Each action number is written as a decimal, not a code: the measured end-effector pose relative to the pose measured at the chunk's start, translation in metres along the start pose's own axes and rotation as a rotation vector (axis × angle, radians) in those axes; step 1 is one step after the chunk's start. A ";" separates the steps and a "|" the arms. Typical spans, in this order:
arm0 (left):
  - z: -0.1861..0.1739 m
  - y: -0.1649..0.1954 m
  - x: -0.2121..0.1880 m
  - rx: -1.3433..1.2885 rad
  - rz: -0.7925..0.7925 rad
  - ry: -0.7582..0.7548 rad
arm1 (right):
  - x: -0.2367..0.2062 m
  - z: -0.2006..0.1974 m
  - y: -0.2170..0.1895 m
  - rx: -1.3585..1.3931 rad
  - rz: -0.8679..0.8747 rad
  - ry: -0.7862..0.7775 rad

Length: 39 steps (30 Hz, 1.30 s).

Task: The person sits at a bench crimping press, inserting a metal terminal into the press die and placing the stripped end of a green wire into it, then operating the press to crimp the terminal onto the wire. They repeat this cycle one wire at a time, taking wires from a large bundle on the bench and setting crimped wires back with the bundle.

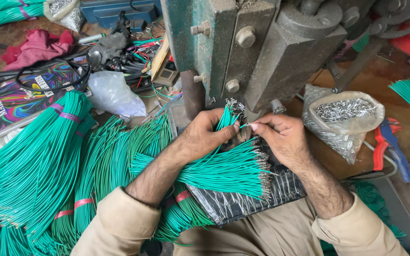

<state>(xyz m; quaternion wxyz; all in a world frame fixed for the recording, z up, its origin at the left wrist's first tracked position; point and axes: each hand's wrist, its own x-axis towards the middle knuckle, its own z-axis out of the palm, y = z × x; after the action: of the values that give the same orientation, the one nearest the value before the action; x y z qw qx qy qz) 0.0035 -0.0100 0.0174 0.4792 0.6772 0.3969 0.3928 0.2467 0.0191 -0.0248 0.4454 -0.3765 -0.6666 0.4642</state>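
at the foot of the green press (243, 52), the left hand (205, 135) is closed around a small bunch of green wires (226, 119), their metal-tipped ends standing up toward the die, while the right hand (281, 135) pinches a single wire end between thumb and forefinger tip, just beside the left thumb. both grips look firm and narrow, with no slack showing. to do this well, it seems best to keep the bunch fanned so one end can be drawn off cleanly, and to keep fingertips well back from the ram. below the hands, a sheaf of crimped wires (228, 173) lies across a black plastic sheet (243, 199) on the lap, tips pointing right. a bag of metal terminals (345, 114) sits near the right wrist; banded wire bundles (39, 161) are heaped to the left.
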 end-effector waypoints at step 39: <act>0.000 -0.010 0.002 -0.235 -0.013 -0.071 | -0.023 -0.030 -0.013 0.048 0.036 -0.011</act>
<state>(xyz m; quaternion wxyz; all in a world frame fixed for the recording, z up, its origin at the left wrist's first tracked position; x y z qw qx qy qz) 0.0027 -0.0064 0.0084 0.5715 0.6272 0.3352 0.4094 0.2810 0.0029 -0.0125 0.4423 -0.3750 -0.6509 0.4900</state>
